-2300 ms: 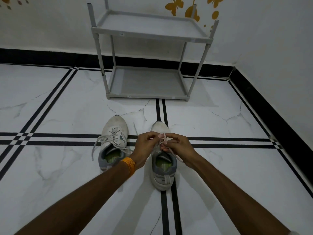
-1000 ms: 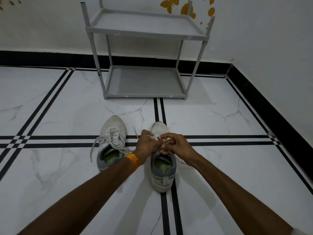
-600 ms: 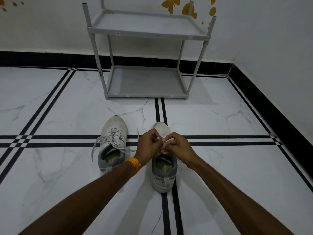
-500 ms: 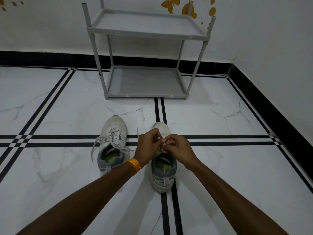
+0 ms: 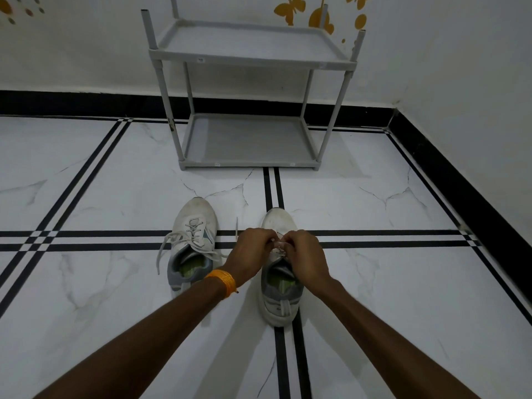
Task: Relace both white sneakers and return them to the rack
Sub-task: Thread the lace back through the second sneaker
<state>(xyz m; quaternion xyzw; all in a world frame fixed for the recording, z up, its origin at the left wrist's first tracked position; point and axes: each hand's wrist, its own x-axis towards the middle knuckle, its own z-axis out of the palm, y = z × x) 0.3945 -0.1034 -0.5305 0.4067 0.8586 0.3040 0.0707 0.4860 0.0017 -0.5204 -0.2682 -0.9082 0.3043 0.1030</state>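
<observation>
Two white sneakers stand side by side on the floor, toes pointing at the rack. The left sneaker [image 5: 193, 243] has loose laces trailing off both sides. Over the tongue of the right sneaker [image 5: 280, 292], my left hand [image 5: 252, 254] and my right hand [image 5: 305, 257] meet, each pinching the white lace [image 5: 278, 249] between fingertips. A loose lace end sticks up beside my left hand. The hands hide most of that shoe's lacing. The grey two-shelf rack [image 5: 247, 164] stands against the wall behind the shoes, both shelves bare.
White marble floor with black stripes all round. A black skirting [image 5: 472, 197] runs along the back and right walls, which meet in a corner at the right. Yellow butterfly stickers mark the wall above the rack.
Both hands have stayed on the right sneaker's lace, fingers shifting slightly closer together over the tongue. The left sneaker and the rack have not moved.
</observation>
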